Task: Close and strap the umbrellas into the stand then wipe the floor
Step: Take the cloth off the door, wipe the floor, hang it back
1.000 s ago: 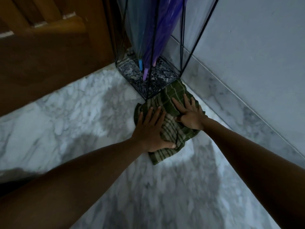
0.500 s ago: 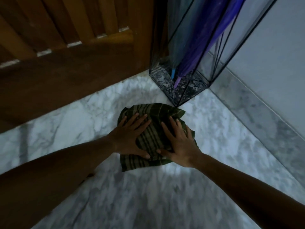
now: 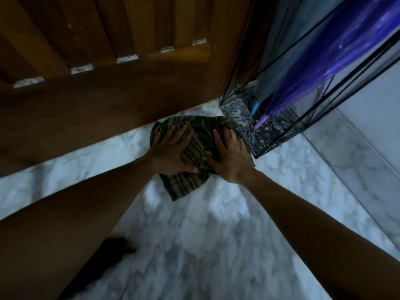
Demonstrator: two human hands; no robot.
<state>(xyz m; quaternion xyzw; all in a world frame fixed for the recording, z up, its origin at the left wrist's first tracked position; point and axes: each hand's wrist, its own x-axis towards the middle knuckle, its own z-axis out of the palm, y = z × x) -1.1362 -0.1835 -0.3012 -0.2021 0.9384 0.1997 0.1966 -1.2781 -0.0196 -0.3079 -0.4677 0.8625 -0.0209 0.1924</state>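
Left hand (image 3: 171, 152) and right hand (image 3: 230, 158) lie flat with fingers straight and spread, side by side, pressing the green striped cloth (image 3: 198, 144) onto the marble floor (image 3: 194, 239). Since half a second ago they have pushed it farther away: its far edge now reaches the foot of the wooden door (image 3: 108, 98), and its right corner touches the wire stand (image 3: 249, 120). The purple umbrella (image 3: 337, 50) and blue umbrella (image 3: 279, 48) stand closed inside, tips down. The cloth's near corner sticks out below the left palm.
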